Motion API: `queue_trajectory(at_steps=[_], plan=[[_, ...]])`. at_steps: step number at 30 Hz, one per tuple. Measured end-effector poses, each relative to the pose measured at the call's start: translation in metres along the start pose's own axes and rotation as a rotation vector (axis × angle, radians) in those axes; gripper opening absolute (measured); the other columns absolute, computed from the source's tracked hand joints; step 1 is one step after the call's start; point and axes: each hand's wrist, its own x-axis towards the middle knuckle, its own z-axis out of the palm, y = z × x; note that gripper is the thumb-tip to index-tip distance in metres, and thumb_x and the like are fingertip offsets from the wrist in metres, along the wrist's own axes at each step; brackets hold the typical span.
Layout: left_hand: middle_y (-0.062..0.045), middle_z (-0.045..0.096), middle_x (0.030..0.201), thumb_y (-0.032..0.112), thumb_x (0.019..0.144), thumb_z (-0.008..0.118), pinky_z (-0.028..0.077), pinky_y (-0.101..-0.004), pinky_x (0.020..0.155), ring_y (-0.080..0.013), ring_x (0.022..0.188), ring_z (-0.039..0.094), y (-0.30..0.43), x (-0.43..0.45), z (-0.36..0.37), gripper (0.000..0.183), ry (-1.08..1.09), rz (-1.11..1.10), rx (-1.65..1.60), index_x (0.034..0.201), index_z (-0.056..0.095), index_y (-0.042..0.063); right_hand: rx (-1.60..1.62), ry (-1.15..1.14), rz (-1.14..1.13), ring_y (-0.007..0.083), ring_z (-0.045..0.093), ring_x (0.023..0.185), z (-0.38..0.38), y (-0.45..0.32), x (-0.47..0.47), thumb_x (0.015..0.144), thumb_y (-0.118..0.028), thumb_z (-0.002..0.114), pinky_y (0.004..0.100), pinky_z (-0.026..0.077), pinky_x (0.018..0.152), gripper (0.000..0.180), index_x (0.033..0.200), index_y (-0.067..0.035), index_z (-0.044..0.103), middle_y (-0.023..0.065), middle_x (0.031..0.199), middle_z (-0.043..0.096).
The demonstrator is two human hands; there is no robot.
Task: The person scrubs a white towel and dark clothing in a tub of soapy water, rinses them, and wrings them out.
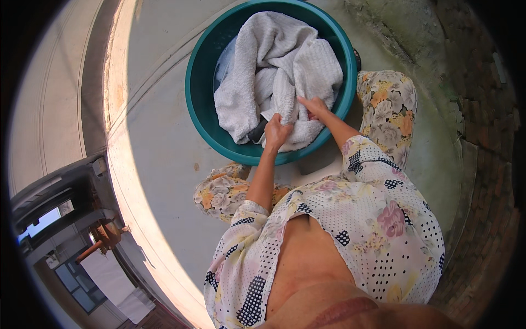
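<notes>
A large teal plastic tub (196, 121) stands on the ground before me. In it lies a bulky, ribbed white textile (283, 49), bunched in thick folds, perhaps a towel or blanket. My left hand (278, 132) grips a fold of it near the tub's near side. Slightly farther off, my right hand (315, 108) clutches another fold, with some of its fingers hidden in the fabric. Beside my left hand a small dark item (257, 131) pokes out from under the white textile; I cannot tell what it is. Whitish, soapy-looking liquid (225, 61) shows at the tub's left inside.
My knees in floral trousers (388, 111) flank the tub on both sides. Grey concrete floor (164, 164) surrounds it, with a sunlit strip (139, 218) to the left. A brick surface (489, 172) runs along the right. At lower left a white cloth (109, 279) hangs near a window.
</notes>
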Motion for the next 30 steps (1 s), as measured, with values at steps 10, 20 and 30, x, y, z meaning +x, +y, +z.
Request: queue_trajectory(at_steps=[10,20,30], plan=[[-0.004,0.055,0.066,0.010,0.062,0.064,0.042,-0.0263,0.058,-0.0121,0.059,0.049,0.037,-0.083,-0.104,0.019,0.105,-0.176,-0.311,0.069,0.047,0.005,0.680,-0.397,-0.465,0.0097,0.052,0.080,0.065,-0.067,-0.056,0.085,-0.019,0.050,0.0252,0.043,0.073,0.023,0.097,0.000,0.055,0.0032,0.089,0.057],[-0.005,0.056,0.076,0.004,0.069,0.068,0.045,-0.0263,0.064,-0.0136,0.067,0.054,-0.002,-0.082,-0.128,0.026,0.498,-0.357,-0.926,0.075,0.044,0.009,0.686,-0.674,-0.499,0.0100,0.054,0.078,0.021,-0.074,-0.097,0.083,-0.020,0.055,0.0238,0.044,0.074,0.024,0.095,0.002,0.058,0.0026,0.088,0.058],[-0.008,0.053,0.079,0.029,0.065,0.072,0.040,-0.0363,0.068,-0.0228,0.074,0.051,0.011,-0.001,-0.073,0.039,0.305,-0.173,0.011,0.080,0.046,0.005,-0.677,0.066,-0.422,0.0225,0.061,0.069,-0.051,-0.106,-0.069,0.074,-0.033,0.058,0.0342,0.046,0.064,0.031,0.083,-0.003,0.062,0.0111,0.071,0.061]])
